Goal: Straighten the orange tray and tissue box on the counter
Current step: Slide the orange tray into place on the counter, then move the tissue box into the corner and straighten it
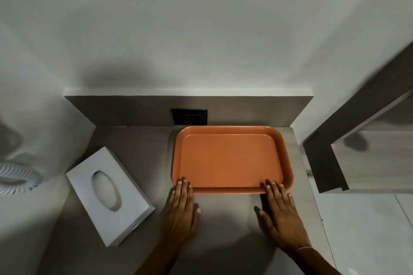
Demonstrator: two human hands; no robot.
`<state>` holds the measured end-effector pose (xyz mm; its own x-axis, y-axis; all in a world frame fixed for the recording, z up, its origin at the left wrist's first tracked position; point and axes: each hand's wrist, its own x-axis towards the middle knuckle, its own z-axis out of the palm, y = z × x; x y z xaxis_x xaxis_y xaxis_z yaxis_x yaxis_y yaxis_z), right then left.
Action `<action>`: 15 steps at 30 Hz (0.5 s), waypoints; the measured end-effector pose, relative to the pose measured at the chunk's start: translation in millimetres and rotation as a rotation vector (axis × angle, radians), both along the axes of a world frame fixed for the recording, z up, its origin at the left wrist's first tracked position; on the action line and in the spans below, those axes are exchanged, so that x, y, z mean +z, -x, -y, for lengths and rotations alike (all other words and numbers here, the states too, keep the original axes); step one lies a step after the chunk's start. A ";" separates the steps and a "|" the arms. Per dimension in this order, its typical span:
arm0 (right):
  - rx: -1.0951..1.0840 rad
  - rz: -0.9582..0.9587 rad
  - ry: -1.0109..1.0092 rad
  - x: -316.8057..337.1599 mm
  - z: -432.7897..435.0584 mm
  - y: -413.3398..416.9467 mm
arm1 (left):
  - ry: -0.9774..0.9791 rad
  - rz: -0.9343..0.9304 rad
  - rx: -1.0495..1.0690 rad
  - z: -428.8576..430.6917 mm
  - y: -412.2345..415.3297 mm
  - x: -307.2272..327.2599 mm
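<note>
An empty orange tray lies flat on the grey counter, its far edge against the back wall and its sides square to it. My left hand rests flat on the counter with its fingertips on the tray's near left corner. My right hand lies flat too, fingertips on the near right corner. Neither hand grips anything. A white tissue box with an oval opening sits to the left of the tray, turned at an angle to the wall.
A black wall socket sits in the backsplash just behind the tray's left end. A coiled white cord hangs at the far left. The counter ends at the right near a dark wooden frame.
</note>
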<state>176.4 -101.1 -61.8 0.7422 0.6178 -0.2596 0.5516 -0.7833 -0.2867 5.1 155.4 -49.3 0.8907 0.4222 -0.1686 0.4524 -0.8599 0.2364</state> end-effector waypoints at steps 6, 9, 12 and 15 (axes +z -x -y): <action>-0.022 0.017 0.003 0.8 -6.8 -1.8 | -0.022 -0.004 -0.015 -4.7 -5.3 2.9; -0.044 0.009 0.022 3.5 -9.7 -1.5 | -0.023 0.013 -0.005 -4.0 -4.9 3.6; -0.042 -0.013 -0.042 14.6 -24.3 3.9 | -0.022 0.084 0.020 -7.7 -1.5 9.9; 0.020 -0.054 -0.161 32.2 -62.2 14.3 | 0.040 0.208 0.126 -21.7 11.2 23.5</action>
<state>162.1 -38.9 -29.6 0.7168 0.6695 -0.1948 0.5475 -0.7135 -0.4373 -6.2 177.1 -25.9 0.8486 0.5289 -0.0060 0.4936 -0.7877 0.3687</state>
